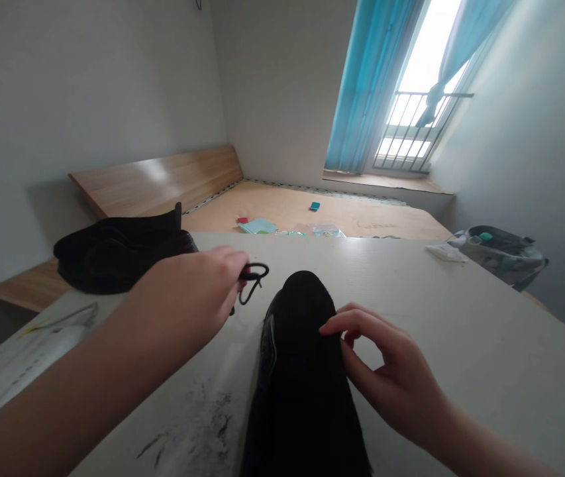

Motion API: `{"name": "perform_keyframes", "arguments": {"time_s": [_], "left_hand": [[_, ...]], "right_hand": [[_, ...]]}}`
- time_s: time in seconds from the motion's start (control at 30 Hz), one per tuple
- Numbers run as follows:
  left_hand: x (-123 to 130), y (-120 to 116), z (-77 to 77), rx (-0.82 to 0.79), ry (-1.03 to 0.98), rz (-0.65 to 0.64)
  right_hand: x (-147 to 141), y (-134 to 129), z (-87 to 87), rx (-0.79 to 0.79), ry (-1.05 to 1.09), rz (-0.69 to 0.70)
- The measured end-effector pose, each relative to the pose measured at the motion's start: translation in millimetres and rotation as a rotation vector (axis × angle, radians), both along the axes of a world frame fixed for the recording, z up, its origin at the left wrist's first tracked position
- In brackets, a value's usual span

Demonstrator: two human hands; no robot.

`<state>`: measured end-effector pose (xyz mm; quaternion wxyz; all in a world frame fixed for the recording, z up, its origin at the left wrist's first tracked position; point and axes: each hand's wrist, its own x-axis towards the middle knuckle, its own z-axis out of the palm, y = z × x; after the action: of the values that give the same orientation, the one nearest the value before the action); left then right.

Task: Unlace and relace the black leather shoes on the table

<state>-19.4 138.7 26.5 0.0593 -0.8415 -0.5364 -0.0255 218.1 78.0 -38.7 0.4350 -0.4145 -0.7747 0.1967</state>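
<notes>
A black shoe (307,384) stands on the white table in front of me, its rounded end pointing away and its near end cut off by the bottom of the view. My right hand (391,364) pinches the right edge of this shoe between thumb and forefinger. To the left of the shoe, my left hand (197,281) is raised over the table, fingers closed on a black shoelace (257,270) that loops out beyond the fingertips. Behind my left wrist lies a second black shoe (118,255), partly covered by that hand.
Clear plastic packaging (38,358) lies on the table's left side. Dark smudges (203,424) mark the white table (461,344). Beyond is a bed board (272,199) with small packets. A grey bag (503,255) stands past the right edge, near a small white packet (446,252).
</notes>
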Motion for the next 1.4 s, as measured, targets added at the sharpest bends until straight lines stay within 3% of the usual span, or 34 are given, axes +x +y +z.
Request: {"name": "perform_keyframes", "arguments": {"time_s": [0.1,0.23,0.37,0.47,0.6,0.8,1.0,1.1,1.27,1.4], "left_hand": [[-4,8,-16.6,-0.184,0.100,-0.066],[-5,13,-29.7,-0.251,0.103,-0.130],[5,1,-17.6,-0.226,0.034,-0.236],[16,-18,-3.2,-0.237,-0.142,-0.351],[24,-39,3.1,-0.325,-0.211,-0.333],[29,-46,-3.0,-0.305,-0.113,-0.345],[29,-42,1.6,-0.185,-0.075,-0.424],[29,-40,2.9,-0.112,-0.041,-0.445],[30,-43,3.1,-0.069,-0.045,-0.527],[30,-46,2.1,-0.056,-0.135,-0.530]], "right_hand": [[1,1,2.1,-0.041,0.102,-0.024],[3,3,3.7,-0.227,0.269,-0.030],[4,7,4.6,-0.307,0.290,-0.107],[7,10,7.4,-0.384,0.309,-0.176],[13,17,11.2,-0.507,0.277,-0.199],[12,23,1.6,-0.597,0.027,-0.126],[10,22,-4.2,-0.511,-0.097,-0.018],[13,20,1.5,-0.533,-0.088,0.021],[20,13,12.9,-0.646,-0.042,0.203],[20,12,15.1,-0.633,-0.026,0.186]]}}
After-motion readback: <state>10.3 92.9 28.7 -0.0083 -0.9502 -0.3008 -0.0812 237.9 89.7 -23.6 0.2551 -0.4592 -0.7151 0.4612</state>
